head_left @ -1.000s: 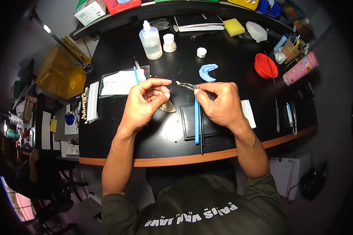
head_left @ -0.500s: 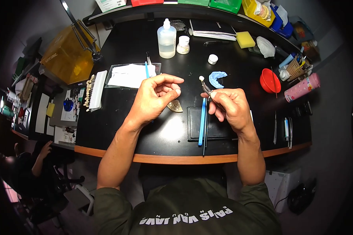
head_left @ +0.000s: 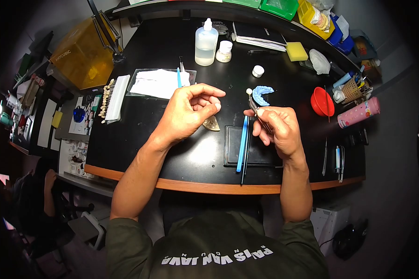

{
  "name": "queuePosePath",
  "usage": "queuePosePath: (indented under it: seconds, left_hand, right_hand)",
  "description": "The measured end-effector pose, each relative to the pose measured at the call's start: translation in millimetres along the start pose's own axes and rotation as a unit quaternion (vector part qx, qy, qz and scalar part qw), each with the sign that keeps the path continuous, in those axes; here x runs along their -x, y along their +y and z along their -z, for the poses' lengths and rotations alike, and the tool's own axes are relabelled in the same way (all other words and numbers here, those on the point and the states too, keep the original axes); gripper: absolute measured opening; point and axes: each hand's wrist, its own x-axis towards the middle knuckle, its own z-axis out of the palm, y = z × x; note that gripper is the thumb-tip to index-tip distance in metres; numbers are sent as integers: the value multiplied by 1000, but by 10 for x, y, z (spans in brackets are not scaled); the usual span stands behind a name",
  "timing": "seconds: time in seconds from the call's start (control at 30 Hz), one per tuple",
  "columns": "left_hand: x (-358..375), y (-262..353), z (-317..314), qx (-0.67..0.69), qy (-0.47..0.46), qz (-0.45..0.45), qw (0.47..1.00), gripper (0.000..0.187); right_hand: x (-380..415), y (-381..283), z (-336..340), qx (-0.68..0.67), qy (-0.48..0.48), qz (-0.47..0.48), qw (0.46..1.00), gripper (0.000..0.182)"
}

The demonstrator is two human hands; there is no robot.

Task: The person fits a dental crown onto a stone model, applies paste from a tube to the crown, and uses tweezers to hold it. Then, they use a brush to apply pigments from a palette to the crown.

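Note:
My right hand (head_left: 277,128) is pinched shut on a small dark metal clamp (head_left: 253,103). At its tip sits a small whitish piece (head_left: 249,91) that looks like a tooth crown. My left hand (head_left: 191,111) hovers to the left, fingers curled, with a gap between thumb and index finger and nothing visible between them. Just beyond the clamp lies a blue dental impression (head_left: 262,96). A flat blue stick (head_left: 242,144) and a thin dark one run below my right hand, over a black case (head_left: 233,149). A speckled, fan-shaped piece (head_left: 212,123) is partly hidden behind my left hand.
A clear bottle (head_left: 206,46), a white jar (head_left: 224,51) and a small white pot (head_left: 258,71) stand farther back. White tissue (head_left: 156,83) lies on a glass plate at left, near a tooth shade guide (head_left: 112,100). A red bowl (head_left: 322,101) and pink bottle (head_left: 358,112) are right.
The clamp with the whitish piece has turned more upright in my right hand. My left hand keeps its pose. The whole view has shifted slightly, and the person at far left has moved an arm.

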Motion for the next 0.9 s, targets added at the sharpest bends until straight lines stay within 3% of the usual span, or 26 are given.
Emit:
queuePosePath:
  seconds: [0.63,0.73,0.83,0.9]
  left_hand:
    - [5,11,-4,-1,6,-2,1000,25]
    - [-9,6,36,-103,51,-39,993,24]
    - [-25,4,41,-250,176,-153,940,24]
    - [-60,-24,103,-289,213,-206,910,23]
  right_hand:
    - [5,-16,5,9,6,-15,1000,30]
    - [-1,23,-93,206,103,42,972,23]
    - [-56,149,-171,339,173,215,899,20]
    - [-58,159,-167,356,169,207,896,22]
